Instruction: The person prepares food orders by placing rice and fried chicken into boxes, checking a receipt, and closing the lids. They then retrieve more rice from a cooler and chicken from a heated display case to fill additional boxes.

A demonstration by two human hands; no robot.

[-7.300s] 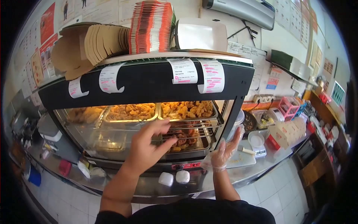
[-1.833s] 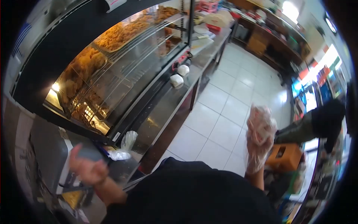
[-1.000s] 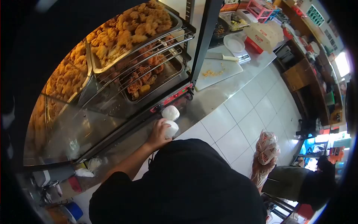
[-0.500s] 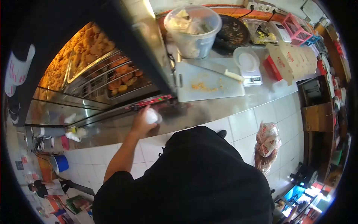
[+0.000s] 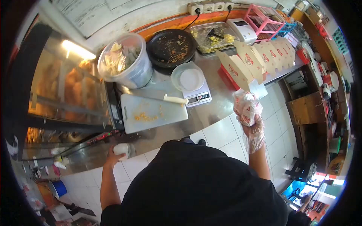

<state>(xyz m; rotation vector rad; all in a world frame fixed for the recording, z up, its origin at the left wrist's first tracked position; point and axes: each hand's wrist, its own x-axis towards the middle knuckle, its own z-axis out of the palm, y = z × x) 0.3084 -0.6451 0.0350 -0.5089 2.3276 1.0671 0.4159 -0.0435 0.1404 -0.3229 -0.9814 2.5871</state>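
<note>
My left hand (image 5: 111, 156) is closed around a small white rounded object (image 5: 121, 149) at the counter's front edge, below the glass food warmer (image 5: 64, 94). My right hand (image 5: 255, 132), in a clear plastic glove, grips paper-wrapped bundles (image 5: 247, 109) printed in red. They are just in front of an open cardboard food box (image 5: 241, 71) with a red side. To the left, a kitchen scale (image 5: 198, 97) carries a translucent bowl (image 5: 177, 78). A white-handled knife (image 5: 175, 99) lies across the back of a white cutting board (image 5: 158, 118) strewn with crumbs.
Behind the board stand a clear plastic bucket (image 5: 141, 75) with bags inside and a black pan (image 5: 169, 47). Further right are a lidded tray (image 5: 215, 45), a pink rack (image 5: 260, 22) and more printed boxes (image 5: 277, 52). Shelving (image 5: 309, 113) borders the tiled floor at right.
My view has swung toward the boxes. My right hand has moved up to the counter with the wrapped bundles. My left hand keeps the white object and has come away from the warmer's panel.
</note>
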